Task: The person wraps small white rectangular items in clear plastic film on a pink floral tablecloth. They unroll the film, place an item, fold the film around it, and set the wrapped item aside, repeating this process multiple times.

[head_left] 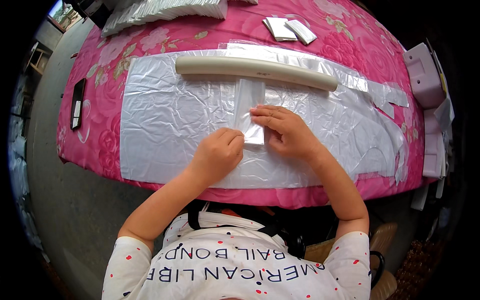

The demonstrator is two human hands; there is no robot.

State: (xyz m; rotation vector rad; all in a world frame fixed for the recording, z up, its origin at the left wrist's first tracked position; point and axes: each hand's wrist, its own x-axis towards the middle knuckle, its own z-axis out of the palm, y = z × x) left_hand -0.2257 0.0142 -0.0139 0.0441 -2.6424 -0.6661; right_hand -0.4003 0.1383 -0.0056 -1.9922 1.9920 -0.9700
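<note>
Working some clear film (245, 107) flat on the white sheet (170, 125), just below the tube (255, 69). Curling the left hand (220, 152) up at its lower left edge, not really seeing whether it's pinching. Resting the half-open right hand (290, 131) fingertips-down on its right side. Also spotting packets (280, 29) up the pink bench (107, 150), phone (77, 103) far left.

left hand (218, 154): curled, pinching | right hand (290, 132): fingers (270, 112) extended | hands apart | forearms (162, 205) converging

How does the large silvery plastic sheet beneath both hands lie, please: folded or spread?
Spread: the wrinkled sheet covers much of the pink floral tablecloth.
</note>
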